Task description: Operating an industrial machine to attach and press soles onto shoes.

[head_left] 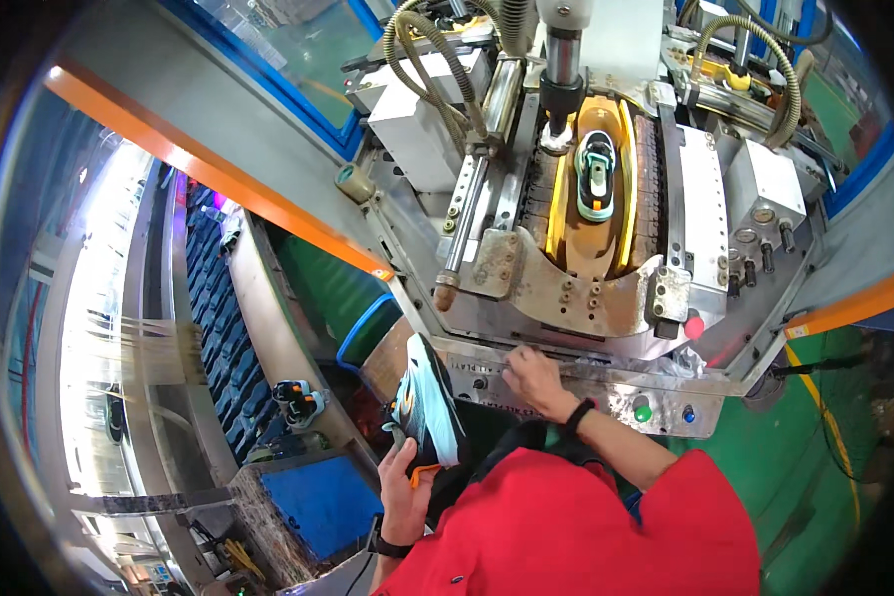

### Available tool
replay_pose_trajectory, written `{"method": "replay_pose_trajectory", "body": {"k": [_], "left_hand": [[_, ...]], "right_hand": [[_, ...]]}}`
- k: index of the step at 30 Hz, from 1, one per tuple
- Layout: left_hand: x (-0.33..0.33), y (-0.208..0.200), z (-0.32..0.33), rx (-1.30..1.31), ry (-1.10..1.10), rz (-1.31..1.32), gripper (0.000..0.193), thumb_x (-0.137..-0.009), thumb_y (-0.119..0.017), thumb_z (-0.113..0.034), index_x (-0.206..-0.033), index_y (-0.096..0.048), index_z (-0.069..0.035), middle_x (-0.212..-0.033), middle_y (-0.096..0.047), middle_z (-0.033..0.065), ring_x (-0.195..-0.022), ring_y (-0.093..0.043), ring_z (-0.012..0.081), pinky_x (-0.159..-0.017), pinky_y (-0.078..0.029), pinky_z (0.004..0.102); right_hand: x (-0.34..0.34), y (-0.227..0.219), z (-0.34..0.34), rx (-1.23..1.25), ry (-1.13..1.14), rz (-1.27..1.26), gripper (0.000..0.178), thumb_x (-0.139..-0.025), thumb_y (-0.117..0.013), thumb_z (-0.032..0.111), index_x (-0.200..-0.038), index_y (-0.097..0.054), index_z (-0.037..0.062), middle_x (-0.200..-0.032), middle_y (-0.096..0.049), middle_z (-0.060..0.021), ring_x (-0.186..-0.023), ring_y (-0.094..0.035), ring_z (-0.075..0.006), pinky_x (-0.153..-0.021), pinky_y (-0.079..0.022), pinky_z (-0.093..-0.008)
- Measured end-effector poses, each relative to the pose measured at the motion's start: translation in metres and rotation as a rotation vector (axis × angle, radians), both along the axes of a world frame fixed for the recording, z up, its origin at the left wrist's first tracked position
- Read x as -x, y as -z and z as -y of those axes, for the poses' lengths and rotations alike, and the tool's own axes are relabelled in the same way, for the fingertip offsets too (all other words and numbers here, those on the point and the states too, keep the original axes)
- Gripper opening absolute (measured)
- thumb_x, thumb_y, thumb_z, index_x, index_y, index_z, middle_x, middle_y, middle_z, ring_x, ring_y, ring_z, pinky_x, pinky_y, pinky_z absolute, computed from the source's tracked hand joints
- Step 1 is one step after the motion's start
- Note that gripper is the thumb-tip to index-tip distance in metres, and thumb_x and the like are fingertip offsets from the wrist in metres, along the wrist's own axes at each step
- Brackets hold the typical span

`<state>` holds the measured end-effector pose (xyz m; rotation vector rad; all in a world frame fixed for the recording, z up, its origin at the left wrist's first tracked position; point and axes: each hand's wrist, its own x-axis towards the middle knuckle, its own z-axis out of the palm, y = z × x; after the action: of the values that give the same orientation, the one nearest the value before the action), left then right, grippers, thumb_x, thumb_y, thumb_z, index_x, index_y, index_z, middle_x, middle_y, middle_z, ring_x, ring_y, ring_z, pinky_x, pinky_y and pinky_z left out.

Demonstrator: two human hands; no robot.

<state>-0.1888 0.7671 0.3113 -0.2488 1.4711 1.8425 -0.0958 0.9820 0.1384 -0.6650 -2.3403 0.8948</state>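
Observation:
My left hand [401, 492] grips a sneaker [429, 412] by its heel end, toe pointing up and away from me. The sneaker has a light-blue and black sole side, with orange near the heel. My right hand [538, 385] is at the machine's metal front panel [621, 397], fingers curled down at its upper edge near a dark knob. Whatever lies under those fingertips is hidden. Beyond it, another sneaker [596, 174], black, white and mint green, sits sole down in the machine's brown and yellow cradle [591, 248].
Above the cradle hangs a vertical press rod [562, 89]. A green button [643, 412] and a blue button [688, 413] sit right of my hand; a red knob [694, 326] is higher. To the left, another shoe [298, 402] lies beside a dark ridged conveyor [219, 328] and a blue-topped box [318, 507].

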Motion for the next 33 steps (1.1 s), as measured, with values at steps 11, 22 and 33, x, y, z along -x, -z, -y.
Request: {"method": "replay_pose_trajectory", "body": {"k": [11, 22, 33], "left_hand": [[-0.044, -0.001, 0.019, 0.013, -0.048, 0.007, 0.024, -0.093, -0.058, -0.017, -0.110, -0.061, 0.000, -0.099, -0.067, 0.0094, -0.087, -0.066, 0.0194, -0.080, -0.053, 0.0359], [-0.087, 0.014, 0.053, 0.131, -0.050, -0.216, 0.025, -0.091, -0.063, -0.014, -0.112, -0.061, -0.001, -0.103, -0.065, 0.0071, -0.089, -0.065, 0.0193, -0.078, -0.054, 0.0351], [-0.133, 0.080, 0.191, -0.035, -0.688, 0.194, 0.017, -0.090, -0.064, -0.008, -0.106, -0.063, -0.002, -0.098, -0.065, 0.0074, -0.085, -0.065, 0.0175, -0.073, -0.056, 0.0328]], "right_hand": [[0.002, 0.087, 0.006, 0.026, -0.071, 0.136, 0.017, -0.086, -0.057, 0.025, -0.095, -0.056, 0.0105, -0.101, -0.051, -0.0097, -0.101, -0.054, -0.0297, -0.073, -0.050, -0.0460], [-0.009, 0.106, 0.002, 0.055, -0.147, -0.014, 0.027, -0.082, -0.063, 0.020, -0.107, -0.059, 0.0119, -0.107, -0.057, -0.0151, -0.098, -0.057, -0.0365, -0.082, -0.048, -0.0457], [0.019, 0.104, -0.013, 0.016, -0.209, 0.294, 0.021, -0.082, -0.062, 0.003, -0.103, -0.060, -0.0014, -0.096, -0.058, -0.0131, -0.089, -0.059, -0.0293, -0.077, -0.049, -0.0366]]}}
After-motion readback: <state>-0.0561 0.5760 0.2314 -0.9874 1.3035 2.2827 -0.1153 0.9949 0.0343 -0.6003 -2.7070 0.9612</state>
